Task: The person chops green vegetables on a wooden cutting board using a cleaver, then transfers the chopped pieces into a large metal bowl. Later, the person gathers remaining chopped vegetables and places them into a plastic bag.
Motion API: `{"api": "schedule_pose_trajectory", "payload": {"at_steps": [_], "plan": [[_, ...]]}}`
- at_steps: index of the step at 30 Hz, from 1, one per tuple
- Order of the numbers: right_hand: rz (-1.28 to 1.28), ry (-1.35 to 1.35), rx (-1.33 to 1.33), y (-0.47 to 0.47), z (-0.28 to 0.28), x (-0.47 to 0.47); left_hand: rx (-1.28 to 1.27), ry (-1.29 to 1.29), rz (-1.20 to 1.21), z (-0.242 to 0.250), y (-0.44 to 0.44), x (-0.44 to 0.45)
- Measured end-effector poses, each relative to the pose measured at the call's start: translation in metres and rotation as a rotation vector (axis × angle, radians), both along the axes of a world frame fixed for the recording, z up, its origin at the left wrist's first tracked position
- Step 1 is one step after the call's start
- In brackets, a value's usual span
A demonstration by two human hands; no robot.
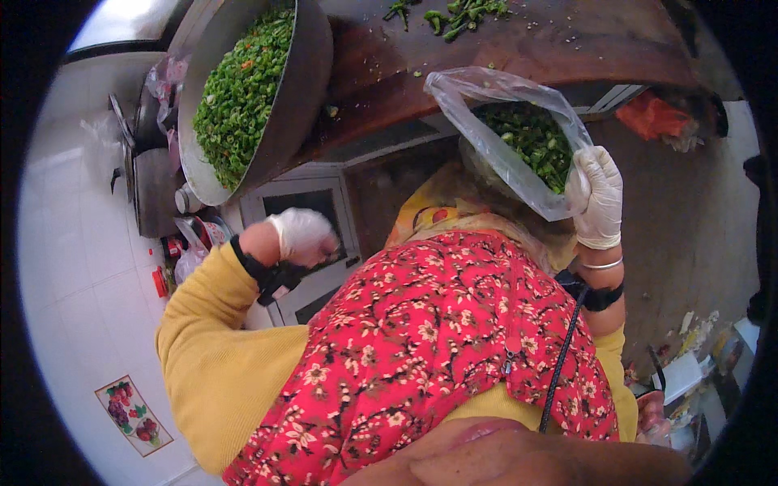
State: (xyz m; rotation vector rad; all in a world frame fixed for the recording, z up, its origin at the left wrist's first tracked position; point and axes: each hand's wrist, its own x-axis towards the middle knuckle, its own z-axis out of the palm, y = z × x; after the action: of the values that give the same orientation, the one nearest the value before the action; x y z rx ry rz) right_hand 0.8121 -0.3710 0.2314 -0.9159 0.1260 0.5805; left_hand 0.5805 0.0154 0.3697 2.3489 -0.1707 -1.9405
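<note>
My right hand (597, 197), in a pale disposable glove, grips the rim of a clear plastic bag (504, 167). Chopped green peppers (535, 143) fill much of the bag, whose mouth gapes in front of my body. My left hand (306, 237), also gloved and blurred, is in the air to the left of my waist, apart from the bag; its fingers look curled, but what lies inside them is hidden. Beyond it, a large metal basin (310, 91) at the counter edge holds a heap of finely chopped green peppers (246, 91) with a few orange bits.
Pepper stems and scraps (465, 18) lie on the dark red-brown countertop (377, 54). A white-framed cabinet door (304, 194) is below it. Pots (155, 191) stand at the left wall. A red plastic bag (653, 118) is at the right, and clutter (681, 376) lies lower right.
</note>
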Motion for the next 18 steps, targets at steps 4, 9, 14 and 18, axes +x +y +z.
{"api": "schedule_pose_trajectory", "payload": {"at_steps": [4,9,14,18], "plan": [[-0.100,0.032,-0.016,0.003,0.002,-0.008,-0.005,-0.609,0.154,-0.006,-0.020,0.083],[-0.027,0.052,0.076,-0.005,0.001,-0.010,0.538,-0.930,0.295,-0.055,-0.004,0.089],[-0.042,0.049,0.014,-0.004,0.000,-0.005,0.542,-1.135,0.332,-0.087,0.023,0.102],[-0.040,0.046,0.033,-0.002,0.002,-0.003,0.666,-1.098,0.154,-0.101,0.020,0.112]]}}
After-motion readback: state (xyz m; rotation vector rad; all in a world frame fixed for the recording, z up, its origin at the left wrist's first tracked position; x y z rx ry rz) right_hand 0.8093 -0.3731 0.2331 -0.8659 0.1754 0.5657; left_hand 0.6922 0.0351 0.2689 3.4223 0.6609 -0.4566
